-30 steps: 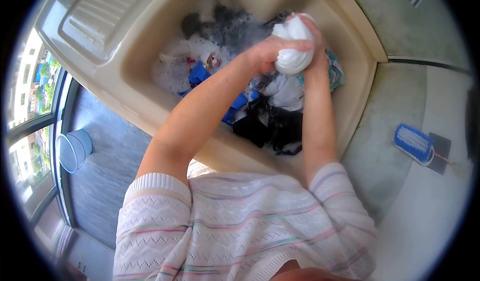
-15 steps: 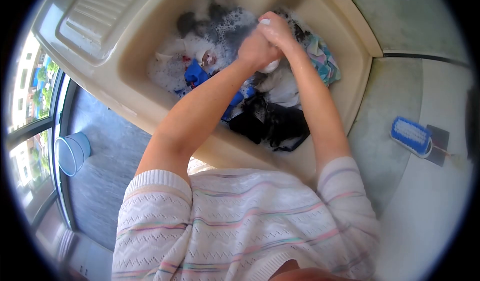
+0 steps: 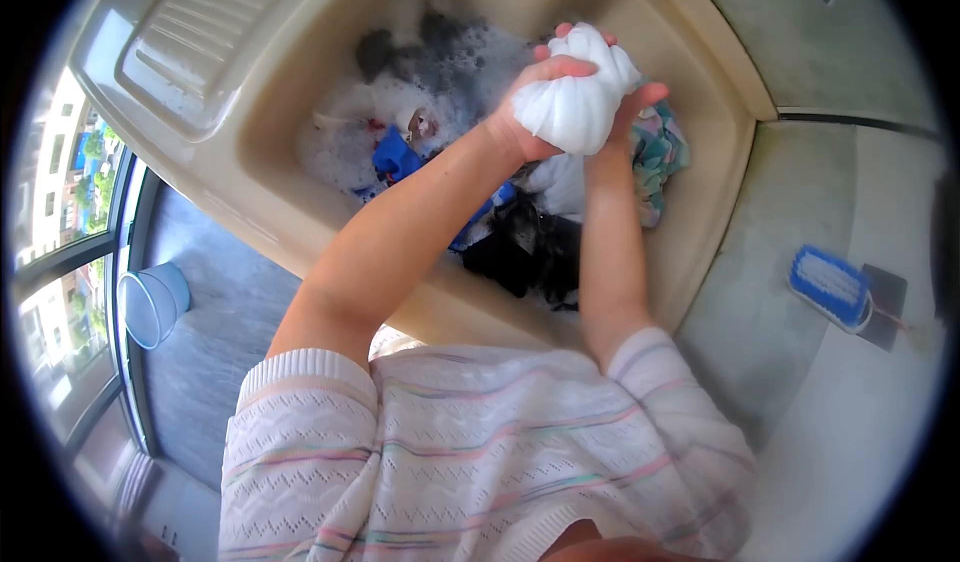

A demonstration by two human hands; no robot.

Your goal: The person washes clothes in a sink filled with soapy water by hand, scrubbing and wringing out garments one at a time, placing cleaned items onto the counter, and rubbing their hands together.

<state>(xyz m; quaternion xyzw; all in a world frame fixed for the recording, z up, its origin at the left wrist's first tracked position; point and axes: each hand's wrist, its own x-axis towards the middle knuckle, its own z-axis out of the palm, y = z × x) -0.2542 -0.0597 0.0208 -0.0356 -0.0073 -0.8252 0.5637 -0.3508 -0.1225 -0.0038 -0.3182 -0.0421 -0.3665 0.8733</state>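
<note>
My left hand (image 3: 507, 128) grips a wrung, bunched white cloth (image 3: 570, 107), its thumb lying across the near side. Against the cloth's right side rests my right hand (image 3: 630, 112), thumb stretched outward and the other fingers mostly hidden behind the bundle. Both hands are raised over the beige wash basin (image 3: 275, 127). Below them, soapy water holds dark grey cloth (image 3: 450, 42), a blue item (image 3: 396, 154) and black garments (image 3: 510, 252). A patterned teal cloth (image 3: 655, 157) lies by the right wall, and another white cloth (image 3: 560, 182) is partly covered by my arms.
A ribbed washboard surface (image 3: 205, 22) is moulded into the basin's left side. On the floor at left stands a light blue bucket (image 3: 153, 305) near the window. A blue-and-white scrubbing brush (image 3: 830, 287) lies on the ledge to the right.
My hands were clasped tightly around the white cloth and have moved slightly right. The right hand has loosened and turned, exposing the twisted bundle.
</note>
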